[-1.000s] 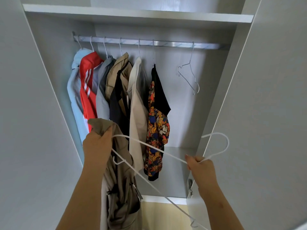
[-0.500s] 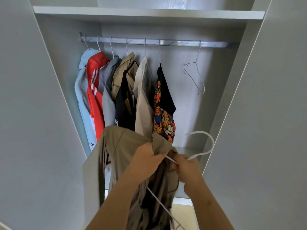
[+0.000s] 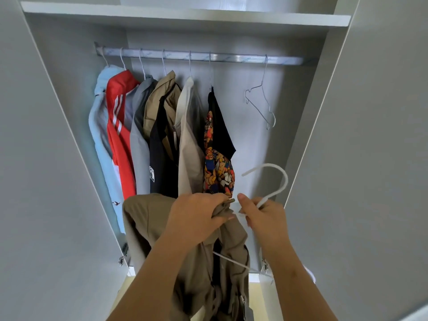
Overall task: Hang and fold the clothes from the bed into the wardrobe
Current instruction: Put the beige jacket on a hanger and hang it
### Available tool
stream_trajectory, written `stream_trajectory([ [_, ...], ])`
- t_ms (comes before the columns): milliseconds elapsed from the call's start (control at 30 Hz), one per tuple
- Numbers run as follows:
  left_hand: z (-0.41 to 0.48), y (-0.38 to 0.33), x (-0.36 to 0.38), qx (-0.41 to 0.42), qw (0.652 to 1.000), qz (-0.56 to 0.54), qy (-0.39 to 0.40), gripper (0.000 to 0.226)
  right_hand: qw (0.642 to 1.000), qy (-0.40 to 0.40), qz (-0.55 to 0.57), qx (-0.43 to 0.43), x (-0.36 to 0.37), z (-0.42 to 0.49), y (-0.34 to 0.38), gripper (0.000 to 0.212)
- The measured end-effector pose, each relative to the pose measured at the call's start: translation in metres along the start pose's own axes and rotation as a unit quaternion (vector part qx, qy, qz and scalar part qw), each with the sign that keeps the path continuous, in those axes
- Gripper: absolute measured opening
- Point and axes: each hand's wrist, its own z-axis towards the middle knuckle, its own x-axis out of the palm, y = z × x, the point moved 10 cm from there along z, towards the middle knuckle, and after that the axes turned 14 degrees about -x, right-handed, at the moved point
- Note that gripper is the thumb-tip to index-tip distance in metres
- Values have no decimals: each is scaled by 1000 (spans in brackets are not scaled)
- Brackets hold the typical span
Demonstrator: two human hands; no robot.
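Note:
A khaki garment (image 3: 148, 228) hangs in front of the open wardrobe, draped over a white hanger (image 3: 275, 181) whose hook points up to the right. My left hand (image 3: 196, 216) grips the bunched top of the garment near the hanger's neck. My right hand (image 3: 264, 216) pinches the hanger's neck just below the hook. One hanger arm (image 3: 231, 260) pokes out of the fabric lower down. Both hands sit close together below the metal rail (image 3: 231, 57).
Several garments hang on the rail's left half, from a light blue top (image 3: 99, 135) to a black patterned shirt (image 3: 220, 163). An empty wire hanger (image 3: 261, 105) hangs toward the right. A shelf (image 3: 185, 13) runs above; open doors (image 3: 370, 158) flank both sides.
My left hand has carried the khaki garment up and to the right onto the hanger, meeting my right hand. The hanger's hook has swung upward. The view has drawn closer to the wardrobe.

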Motion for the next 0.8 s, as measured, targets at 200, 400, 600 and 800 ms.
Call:
stream_trajectory([
  [200, 3, 23, -3, -115, 988, -104, -20, 34, 989, -100, -41, -104, -31, 3, 26, 17],
  [400, 2, 39, -50, -185, 964, -117, -149, 28, 992, -67, -98, 36, -29, -10, -28, 21],
  [600, 4, 20, -75, -137, 969, -131, -157, 23, 965, 190, -145, 111, 41, -26, -74, 16],
  [800, 1, 13, -94, -88, 975, -114, -168, 19, 932, 301, -166, 116, 87, -45, -92, 36],
])
